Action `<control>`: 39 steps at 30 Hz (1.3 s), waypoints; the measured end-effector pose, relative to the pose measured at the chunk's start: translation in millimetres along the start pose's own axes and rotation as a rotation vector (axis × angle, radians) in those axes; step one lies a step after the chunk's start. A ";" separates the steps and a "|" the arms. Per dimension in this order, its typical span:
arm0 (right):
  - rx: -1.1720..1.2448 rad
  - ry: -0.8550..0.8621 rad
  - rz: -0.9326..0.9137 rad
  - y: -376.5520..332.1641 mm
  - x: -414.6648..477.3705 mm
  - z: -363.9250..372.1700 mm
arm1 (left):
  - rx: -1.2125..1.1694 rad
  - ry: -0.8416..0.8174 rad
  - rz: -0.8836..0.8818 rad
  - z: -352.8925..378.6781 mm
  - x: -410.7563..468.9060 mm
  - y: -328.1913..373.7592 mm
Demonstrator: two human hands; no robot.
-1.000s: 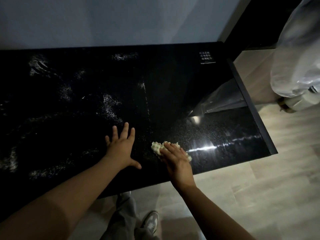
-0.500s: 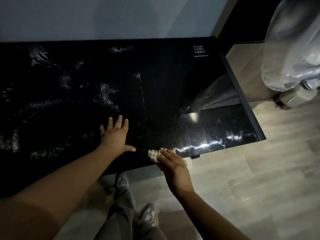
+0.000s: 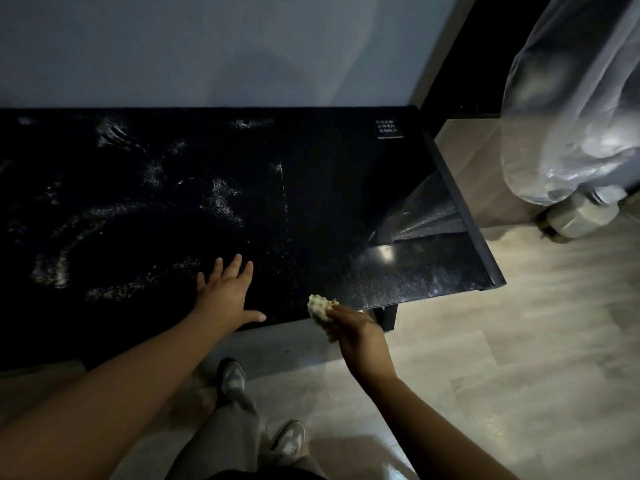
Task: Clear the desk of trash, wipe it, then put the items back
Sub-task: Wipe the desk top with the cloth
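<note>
Head view. We look down on a dark desk (image 3: 311, 202) set against a pale wall (image 3: 207, 46). Our left hand (image 3: 225, 296) lies released, fingers spread, palm flat on the desk near its front edge, at about 7 o'clock of the top. Our right hand (image 3: 356, 334) grasps a pale, knobbly cloth (image 3: 322, 311) at the front edge, about 5 o'clock of the desk; we cannot tell whether the cloth touches the surface. At 1 o'clock a small label (image 3: 388, 129) sits on the top. At 3 o'clock, off the desk, hangs a translucent bag (image 3: 571, 98).

Progress, as we judge it: no trash or items show on the top, so clearing seems done. Pale streaks (image 3: 221, 199) cover the left half, while the right half looks glossy. Wiping appears partly done; returning the items remains.
</note>
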State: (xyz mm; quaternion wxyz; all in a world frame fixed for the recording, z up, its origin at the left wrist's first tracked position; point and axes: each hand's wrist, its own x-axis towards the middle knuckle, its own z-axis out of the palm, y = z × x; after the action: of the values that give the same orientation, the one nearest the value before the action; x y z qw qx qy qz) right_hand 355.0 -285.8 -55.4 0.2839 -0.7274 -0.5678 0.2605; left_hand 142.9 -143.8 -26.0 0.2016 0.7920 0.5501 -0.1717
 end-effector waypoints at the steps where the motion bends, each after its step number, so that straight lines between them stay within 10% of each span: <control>1: 0.030 0.018 -0.004 -5.0 4.0 -4.2 | -0.012 -0.001 0.001 -2.4 -2.3 -1.0; 39: -0.084 0.179 -0.006 -135.0 398.1 6.7 | -0.074 -0.126 0.040 -177.1 217.8 -149.8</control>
State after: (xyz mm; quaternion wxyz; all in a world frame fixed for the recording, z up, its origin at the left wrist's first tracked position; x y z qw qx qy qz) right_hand 346.1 128.9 13.1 0.3035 -0.7573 -0.5529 0.1694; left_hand 84.1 167.9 -0.8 0.2683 0.7826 0.5262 -0.1967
